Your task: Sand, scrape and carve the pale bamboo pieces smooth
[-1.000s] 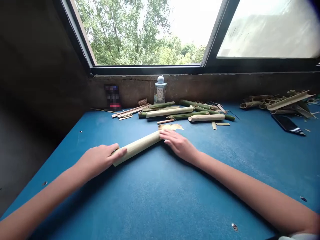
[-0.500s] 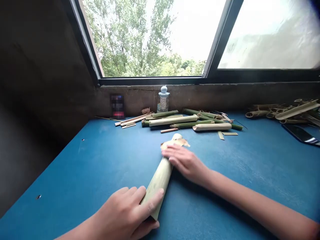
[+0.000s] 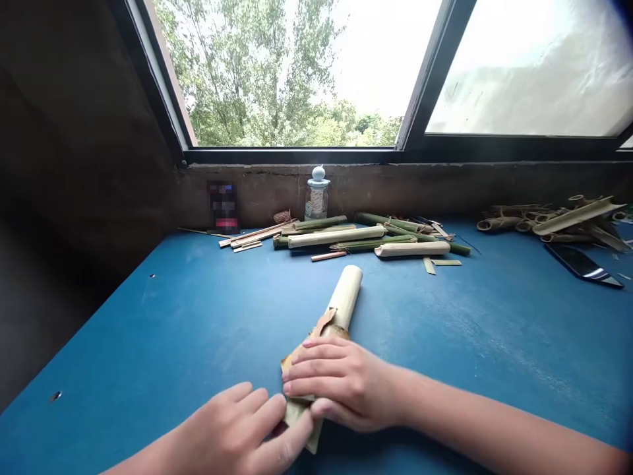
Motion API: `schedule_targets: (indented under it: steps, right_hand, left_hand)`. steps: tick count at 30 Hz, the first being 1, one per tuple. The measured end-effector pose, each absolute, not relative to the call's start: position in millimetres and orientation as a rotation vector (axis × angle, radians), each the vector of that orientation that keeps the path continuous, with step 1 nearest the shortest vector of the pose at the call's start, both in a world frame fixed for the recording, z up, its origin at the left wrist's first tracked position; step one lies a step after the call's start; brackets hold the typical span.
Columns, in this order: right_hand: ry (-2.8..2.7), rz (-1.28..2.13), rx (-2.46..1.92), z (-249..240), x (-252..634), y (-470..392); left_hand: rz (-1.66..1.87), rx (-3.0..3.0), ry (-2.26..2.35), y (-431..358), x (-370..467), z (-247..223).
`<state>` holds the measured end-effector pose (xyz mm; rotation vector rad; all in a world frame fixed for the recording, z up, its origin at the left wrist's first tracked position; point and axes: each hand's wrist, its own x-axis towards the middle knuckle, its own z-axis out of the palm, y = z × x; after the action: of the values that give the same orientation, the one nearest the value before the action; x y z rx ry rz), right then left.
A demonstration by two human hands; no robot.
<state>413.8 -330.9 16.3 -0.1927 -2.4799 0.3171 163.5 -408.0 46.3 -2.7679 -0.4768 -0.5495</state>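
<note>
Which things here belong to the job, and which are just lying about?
Seemingly the job:
pale green bamboo tube, at the left hand
tan ragged-edged sheet, under the right hand

Apparently lying about:
green and cream bamboo pieces
flat black phone
clear jar with pale-blue lid

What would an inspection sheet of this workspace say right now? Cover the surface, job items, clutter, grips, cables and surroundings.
Surface: blue tabletop, with small round marks or holes.
Job's things: pale bamboo tube, pointing away from the person; brown papery piece against it, partly covered.
Clutter: cut bamboo pieces along the back; split bamboo pile at right, dark phone in front of it.
Grips: left grip closed about the tube's near end; right grip laid over tube and papery piece.
Cables: nothing seen for certain; a thin dark strand by the bamboo is too small to identify.
Surroundings: window above the back wall; lidded jar below it.
</note>
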Motion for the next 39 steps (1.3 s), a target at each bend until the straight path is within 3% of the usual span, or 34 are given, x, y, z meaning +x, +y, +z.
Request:
schedule_targets:
  steps: [6, 11, 14, 18, 23, 26, 32, 39]
  right_hand:
    - [-2.147, 0.152, -0.744, 15, 452, -271]
    - [-2.369, 0.317, -0.479, 16, 416, -337]
    - [-2.425, 0.191, -0.175, 17, 423, -327]
    - [-2.240, 0.041, -0.617, 17, 455, -283]
    - [-2.408, 0.219, -0.344, 22, 419, -347]
    - [-2.448, 0.134, -0.176, 20, 413, -357]
    - [-2.314, 0.048, -0.785, 5, 472, -267]
    - [-2.313, 0.003, -0.720, 4, 445, -298]
  left_hand:
    - [-0.601, -2.753, -0.547, -409, 162, 42]
    - [-0.727, -2.791, -0.920, -409, 162, 26]
    - [-0.611, -2.817, -1.044, -409, 162, 23]
    - [-0.480, -2.852, -1.043, -410, 161, 22]
    - [-0.548, -2.846, -1.040, -406, 160, 18]
    - [-0.471, -2.840, -1.072, -406, 162, 22]
    - [-0.376, -2.897, -1.140, -404, 160, 28]
    - [-0.432, -2.284, -0.819, -355, 115, 40]
